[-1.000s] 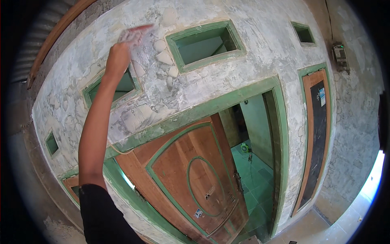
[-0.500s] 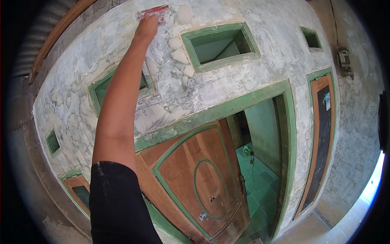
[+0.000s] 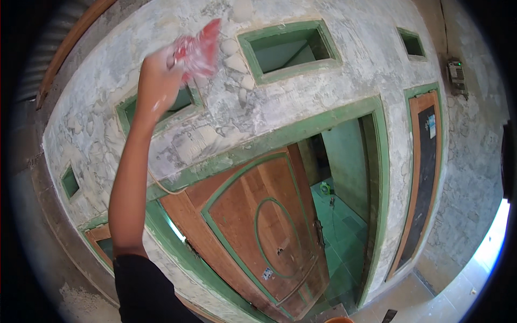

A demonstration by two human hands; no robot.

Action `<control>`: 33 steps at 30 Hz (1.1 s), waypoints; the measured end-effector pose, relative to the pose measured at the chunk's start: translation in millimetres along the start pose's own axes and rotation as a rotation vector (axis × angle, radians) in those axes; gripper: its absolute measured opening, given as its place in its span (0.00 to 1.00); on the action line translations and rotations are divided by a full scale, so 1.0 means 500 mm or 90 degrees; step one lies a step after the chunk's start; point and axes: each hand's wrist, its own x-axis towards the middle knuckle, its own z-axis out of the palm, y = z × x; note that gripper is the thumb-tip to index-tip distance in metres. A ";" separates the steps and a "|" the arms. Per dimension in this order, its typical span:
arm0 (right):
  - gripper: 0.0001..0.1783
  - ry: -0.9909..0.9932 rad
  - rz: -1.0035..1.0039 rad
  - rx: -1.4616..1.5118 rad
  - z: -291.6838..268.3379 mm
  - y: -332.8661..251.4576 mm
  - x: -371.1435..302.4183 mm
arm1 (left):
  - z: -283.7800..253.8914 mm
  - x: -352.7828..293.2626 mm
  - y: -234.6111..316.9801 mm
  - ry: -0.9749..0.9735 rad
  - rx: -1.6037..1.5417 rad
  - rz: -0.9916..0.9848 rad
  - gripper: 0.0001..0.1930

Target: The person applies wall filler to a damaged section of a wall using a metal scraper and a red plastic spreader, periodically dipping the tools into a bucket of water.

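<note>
My left hand (image 3: 160, 83) is raised high at the upper left, closed around a red putty spreader (image 3: 199, 51) smeared with white and blurred by motion. The spreader's flat red blade tilts up to the right in front of the patchy grey-white plastered wall (image 3: 280, 116). Its position hides part of the wall, and I cannot tell whether the blade touches it. A small green-framed opening (image 3: 180, 102) lies partly behind my wrist. My right hand is not in view. At the bottom edge, a dark flat blade tip (image 3: 389, 316) and an orange rounded edge (image 3: 339, 320) peek in.
A brown wooden door (image 3: 253, 215) with green trim stands ajar in a green frame (image 3: 384, 161), with green floor tiles beyond. Another green-framed opening (image 3: 291, 51) sits above it. A meter box (image 3: 456, 75) hangs on the right wall. A thin cable (image 3: 167, 189) droops near the door's top left.
My left hand has come down and left with the spreader, which has turned from nearly level to tilted. The blade tip and orange edge have come into view at the bottom.
</note>
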 end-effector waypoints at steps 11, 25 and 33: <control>0.12 -0.234 -0.112 0.436 -0.122 -0.558 -0.059 | 0.200 -0.521 0.206 -0.079 -0.974 -0.657 0.17; 0.11 -0.465 -0.137 -0.352 -0.109 -0.546 -0.071 | 0.173 -1.003 0.255 0.012 -0.669 -0.998 0.12; 0.13 -0.589 -0.146 -0.629 0.081 -0.346 -0.069 | 0.125 -1.145 0.301 -0.053 -0.622 -1.141 0.11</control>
